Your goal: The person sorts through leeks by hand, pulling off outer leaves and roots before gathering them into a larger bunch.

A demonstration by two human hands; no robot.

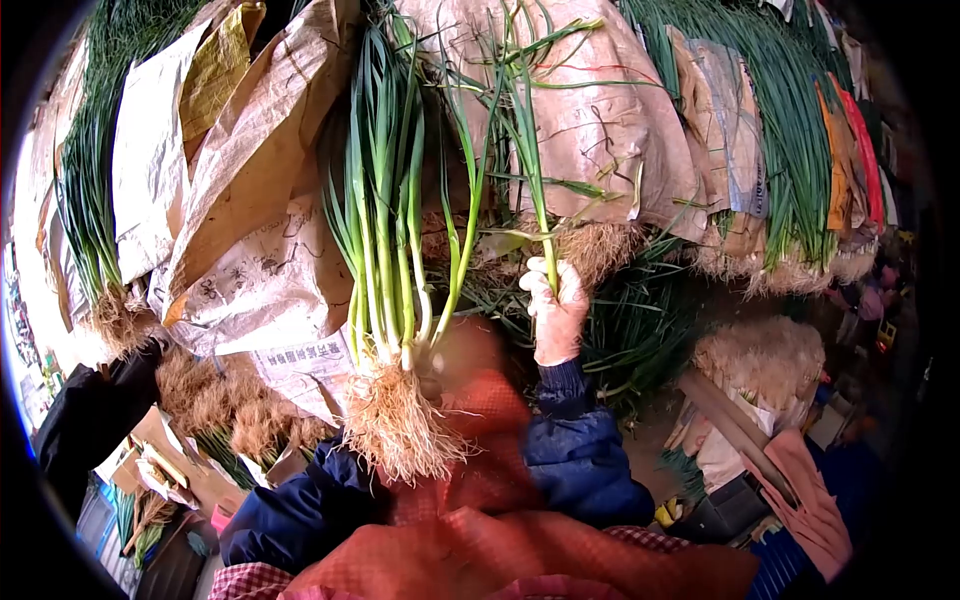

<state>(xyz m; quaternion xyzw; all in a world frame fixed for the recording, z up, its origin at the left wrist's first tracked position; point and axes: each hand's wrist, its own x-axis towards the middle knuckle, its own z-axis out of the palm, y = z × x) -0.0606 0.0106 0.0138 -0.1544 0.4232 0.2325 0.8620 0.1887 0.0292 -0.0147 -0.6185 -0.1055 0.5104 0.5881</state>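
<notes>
Where roots [402, 425] begin (tan, shaggy), green onions [385, 215] whiten.

There are one bare right hand [557, 318], two blue sleeves [580, 460], one black sleeve [80, 430] and many green onions [385, 200] (too overlapped to count).

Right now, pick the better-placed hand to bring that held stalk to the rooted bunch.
Right, I judge: the right hand grips the green onion stalk, near the onion bunch; the left sleeve runs behind the roots, its hand hidden.
</notes>
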